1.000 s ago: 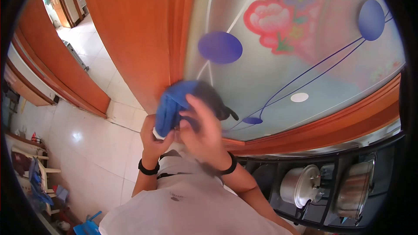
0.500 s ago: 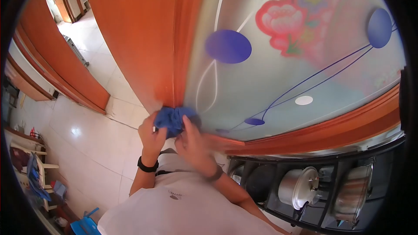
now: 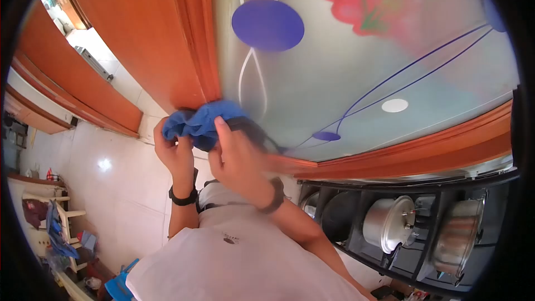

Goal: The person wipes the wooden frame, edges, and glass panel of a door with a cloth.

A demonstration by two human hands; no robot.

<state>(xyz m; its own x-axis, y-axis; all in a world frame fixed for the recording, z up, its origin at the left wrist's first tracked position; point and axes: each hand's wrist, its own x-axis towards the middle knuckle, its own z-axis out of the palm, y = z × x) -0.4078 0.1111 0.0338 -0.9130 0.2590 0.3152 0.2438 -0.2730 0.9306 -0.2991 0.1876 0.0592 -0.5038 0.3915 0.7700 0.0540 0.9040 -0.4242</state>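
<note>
Bright overall, glare spot on floor [image 3: 125,195], right hand [image 3: 239,159] motion-blurred, heavy fisheye bowing, black corners.

- I count one blue cloth [image 3: 209,118].
- One left hand [image 3: 175,151], one right hand [image 3: 241,159] on the cloth.
- Two dark wristbands [image 3: 184,198] below the cloth.
- One white oval [image 3: 394,105] right of the cloth.
- I see two large silver pots [image 3: 382,224] below and right of the cloth.

The bunched blue cloth [image 3: 207,118] has spread wider.
</note>
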